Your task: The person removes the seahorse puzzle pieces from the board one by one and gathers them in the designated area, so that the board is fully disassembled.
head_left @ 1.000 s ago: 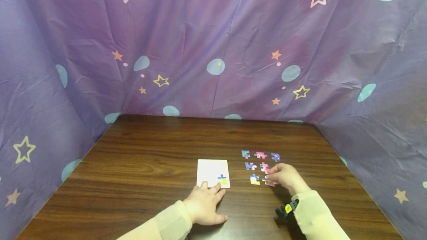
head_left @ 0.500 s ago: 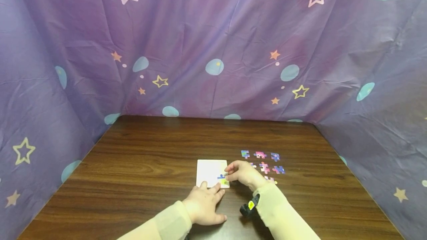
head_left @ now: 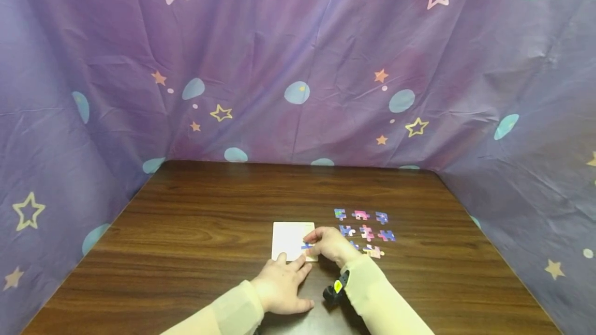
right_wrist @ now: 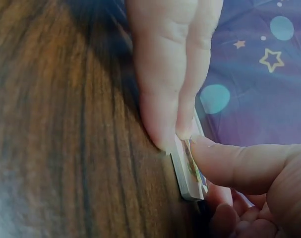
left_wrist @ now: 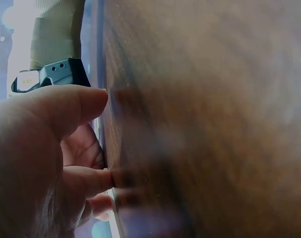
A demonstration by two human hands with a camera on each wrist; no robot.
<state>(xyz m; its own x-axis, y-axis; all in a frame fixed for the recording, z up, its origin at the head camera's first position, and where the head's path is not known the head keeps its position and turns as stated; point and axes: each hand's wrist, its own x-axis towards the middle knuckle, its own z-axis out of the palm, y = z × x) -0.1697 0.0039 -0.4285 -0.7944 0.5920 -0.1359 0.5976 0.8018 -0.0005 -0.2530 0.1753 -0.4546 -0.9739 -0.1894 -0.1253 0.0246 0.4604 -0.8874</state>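
A square white board [head_left: 286,237] lies on the table, with a blue and yellow jigsaw piece [head_left: 305,246] at its near right corner. My left hand [head_left: 281,284] rests spread out at the near edge, fingertips on the board. My right hand [head_left: 329,246] reaches in from the right, its thumb and index finger pinching at the jigsaw piece and hiding part of it. The right wrist view shows the right thumb [right_wrist: 239,166] pressed to the piece, beside the straight left fingers [right_wrist: 162,74] along the board's side. In the left wrist view the left thumb [left_wrist: 93,104] stands out over blurred wood.
Several more jigsaw pieces [head_left: 367,232], pink, blue and yellow, lie in rows on the brown table [head_left: 209,211] to the board's right. One of the nearest is partly behind my right hand. A purple curtain [head_left: 261,66] with stars and moons hangs around the table.
My right hand has come left from the loose pieces to the board's near right corner, closing over the piece there. The left hand has stayed in place.
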